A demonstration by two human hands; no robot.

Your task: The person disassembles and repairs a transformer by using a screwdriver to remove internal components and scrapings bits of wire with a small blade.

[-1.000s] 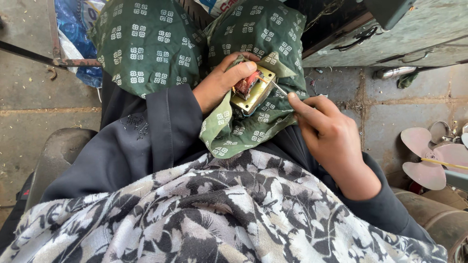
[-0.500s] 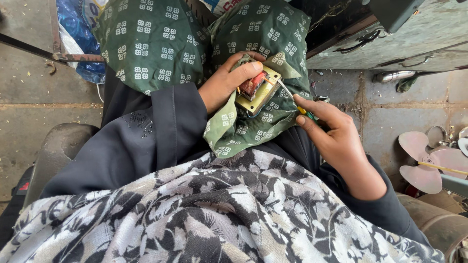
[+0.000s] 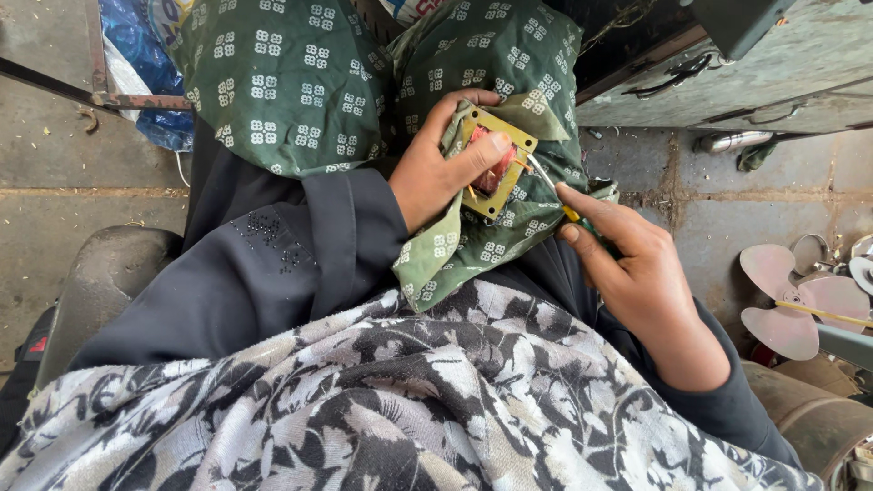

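Here your left hand presses a small square brass-coloured metal frame with a reddish coil at its centre against your raised knee, which is draped in green cloth printed with white squares. The fingers are closed on it: thumb laid across the frame's lower left edge, the other fingertips curled over its top left corner. Held this way, the frame appears braced on the knee so that it stays steady and faces you. A fold of the same green cloth lies between palm and metal, perhaps as padding.

Your right hand holds a thin metal-shafted tool with a yellow handle in a tight pinch, index finger stretched along it as if for fine control. Its tip meets the frame's right edge, beside the coil.

Away from the work, a pale pink fan blade with rounded lobes lies on the paved floor at the right. A grey-green metal cabinet stands beyond the knees. A blue plastic sheet shows at the upper left.
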